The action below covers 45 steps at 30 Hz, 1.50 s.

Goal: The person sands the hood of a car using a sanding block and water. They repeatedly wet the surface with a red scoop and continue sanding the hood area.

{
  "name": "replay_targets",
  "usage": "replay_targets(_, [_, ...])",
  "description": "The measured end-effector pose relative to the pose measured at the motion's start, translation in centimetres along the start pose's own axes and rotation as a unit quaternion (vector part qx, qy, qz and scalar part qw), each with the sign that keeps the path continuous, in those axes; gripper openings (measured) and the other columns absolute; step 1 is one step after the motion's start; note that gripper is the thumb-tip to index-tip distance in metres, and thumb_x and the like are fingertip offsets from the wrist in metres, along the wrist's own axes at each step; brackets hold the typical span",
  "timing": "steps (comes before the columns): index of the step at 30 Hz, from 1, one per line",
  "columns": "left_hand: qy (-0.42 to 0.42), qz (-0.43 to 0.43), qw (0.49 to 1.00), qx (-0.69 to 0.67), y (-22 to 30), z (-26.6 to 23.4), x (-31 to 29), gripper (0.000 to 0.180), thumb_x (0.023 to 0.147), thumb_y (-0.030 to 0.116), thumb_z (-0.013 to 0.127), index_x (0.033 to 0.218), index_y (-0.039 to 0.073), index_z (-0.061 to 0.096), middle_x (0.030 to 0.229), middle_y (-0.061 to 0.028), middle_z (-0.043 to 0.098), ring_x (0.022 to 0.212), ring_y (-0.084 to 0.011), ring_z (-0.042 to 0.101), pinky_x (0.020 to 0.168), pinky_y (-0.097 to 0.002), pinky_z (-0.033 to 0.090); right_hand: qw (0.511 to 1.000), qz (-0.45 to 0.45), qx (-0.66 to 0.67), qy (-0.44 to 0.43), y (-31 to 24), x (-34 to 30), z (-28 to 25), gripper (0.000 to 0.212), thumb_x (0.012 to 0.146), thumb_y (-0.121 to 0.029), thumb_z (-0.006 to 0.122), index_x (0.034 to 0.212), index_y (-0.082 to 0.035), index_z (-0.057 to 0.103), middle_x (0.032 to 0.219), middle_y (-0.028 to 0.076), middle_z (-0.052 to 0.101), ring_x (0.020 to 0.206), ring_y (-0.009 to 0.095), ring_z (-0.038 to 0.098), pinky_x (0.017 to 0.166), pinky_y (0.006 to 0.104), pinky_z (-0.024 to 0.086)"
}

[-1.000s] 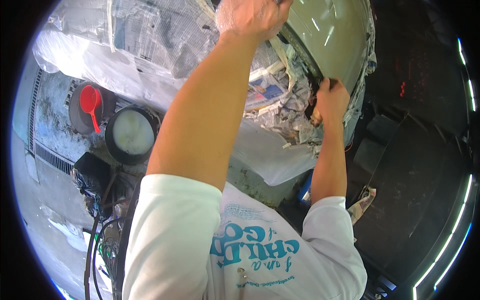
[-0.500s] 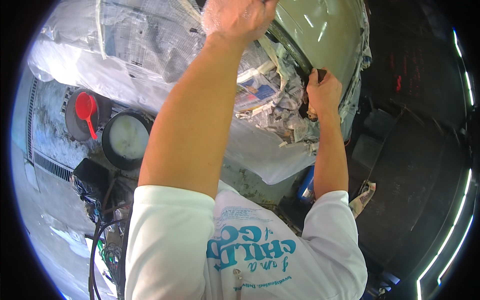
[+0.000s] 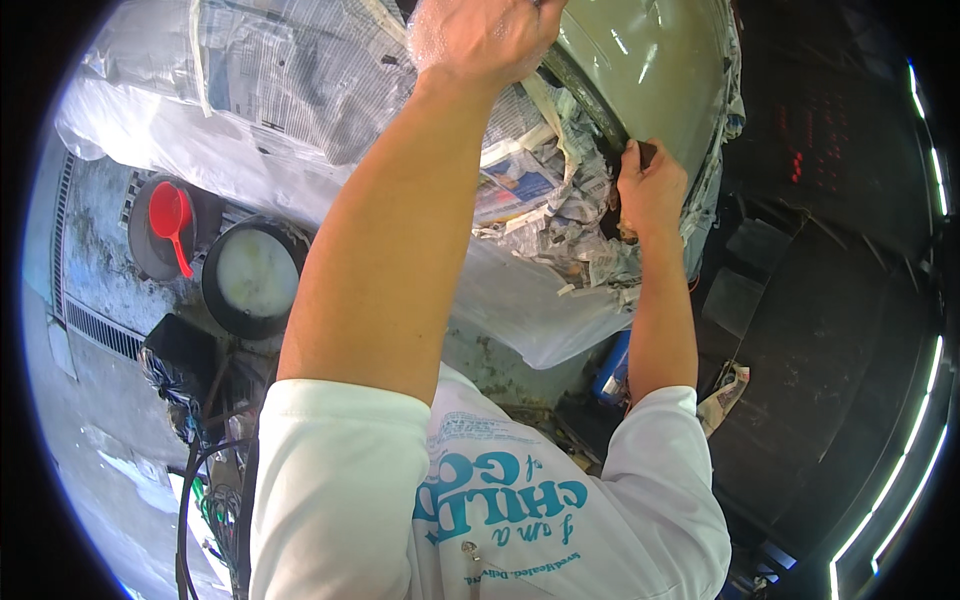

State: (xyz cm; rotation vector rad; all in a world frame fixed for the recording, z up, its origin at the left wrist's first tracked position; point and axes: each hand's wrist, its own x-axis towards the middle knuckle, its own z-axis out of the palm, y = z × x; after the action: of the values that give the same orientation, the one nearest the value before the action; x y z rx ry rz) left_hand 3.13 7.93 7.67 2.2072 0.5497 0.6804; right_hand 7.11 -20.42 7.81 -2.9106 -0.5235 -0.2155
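Observation:
Soap suds cover my left hand (image 3: 482,38) at the top of the picture, over the edge where newspaper masking (image 3: 300,90) meets a wet, olive-beige car body panel (image 3: 650,70). Its fingers curl inward but are partly cut off by the frame, so what they hold, if anything, is hidden. My right hand (image 3: 654,190) is closed at the panel's lower edge, with a small dark flat piece (image 3: 648,153) between thumb and fingers. Beside it runs a dark trim strip (image 3: 590,95), and torn, crumpled newspaper (image 3: 575,220) bunches below.
Clear plastic sheeting (image 3: 540,310) hangs from the masked body. On the floor at left stand a black basin (image 3: 217,300) of cloudy water and a red dipper (image 3: 170,208) on a grey round lid or tub. Black hoses (image 3: 188,500) and a floor drain (image 3: 105,330) lie nearby.
Both hands have shifted very slightly to the right, with their grips looking the same. The rest of the scene is nearly unchanged.

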Motion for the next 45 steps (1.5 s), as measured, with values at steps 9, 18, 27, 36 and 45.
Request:
replay_targets(9, [-0.02,-0.012,1.0,-0.003,0.0,-0.2,-0.3,0.06,0.099,0.031,0.054,0.156,0.018,0.045,0.086,-0.0205,0.074,0.08,-0.042,0.071,0.074,-0.051,0.055,0.999,0.026,-0.019,0.037,0.3,-2.1,-0.3,0.024,0.097,-0.024,0.068,0.091,-0.001,0.07,0.073,0.024,0.068,0.074,0.047,0.067,0.07,0.0524,0.052])
replay_targets(18, [-0.051,-0.063,0.997,0.007,0.8,-0.5,0.1,0.053,0.102,0.036,0.049,0.151,0.019,0.051,0.093,-0.0222,0.075,0.088,-0.042,0.072,0.081,-0.0503,0.056,0.998,0.005,-0.059,0.009,0.4,-0.2,0.0,0.025,0.097,-0.026,0.068,0.094,-0.001,0.071,0.078,0.023,0.071,0.077,0.048,0.068,0.069,0.0518,0.053])
replay_targets(27, [0.124,0.217,0.958,0.139,-4.6,4.1,0.1,0.039,0.089,0.013,0.064,0.128,0.008,0.068,0.079,-0.0178,0.071,0.061,-0.0339,0.069,0.05,-0.0465,0.053,0.975,0.16,0.141,0.063,4.7,-11.3,-8.1,0.033,0.102,-0.026,0.068,0.084,0.001,0.066,0.065,0.005,0.06,0.061,0.013,0.059,0.059,0.0332,0.047])
replay_targets(36, [0.063,0.009,0.997,0.046,-0.4,2.4,0.3,0.05,0.107,0.045,0.04,0.117,0.005,0.071,0.094,-0.0271,0.075,0.092,-0.0493,0.07,0.085,-0.0565,0.054,0.744,0.421,0.509,0.103,8.2,-26.2,-7.6,0.03,0.102,-0.03,0.071,0.085,-0.006,0.063,0.071,0.004,0.062,0.057,0.013,0.057,0.053,0.0298,0.047])
replay_targets(45, [0.053,-0.025,0.996,0.073,-0.1,2.1,0.3,0.055,0.107,0.049,0.041,0.114,0.006,0.072,0.104,-0.0285,0.073,0.098,-0.0512,0.068,0.084,-0.0577,0.052,0.599,0.468,0.646,0.069,8.4,-26.2,-5.0,0.022,0.103,-0.027,0.064,0.1,-0.006,0.059,0.075,0.006,0.062,0.057,0.015,0.058,0.051,0.0306,0.05])
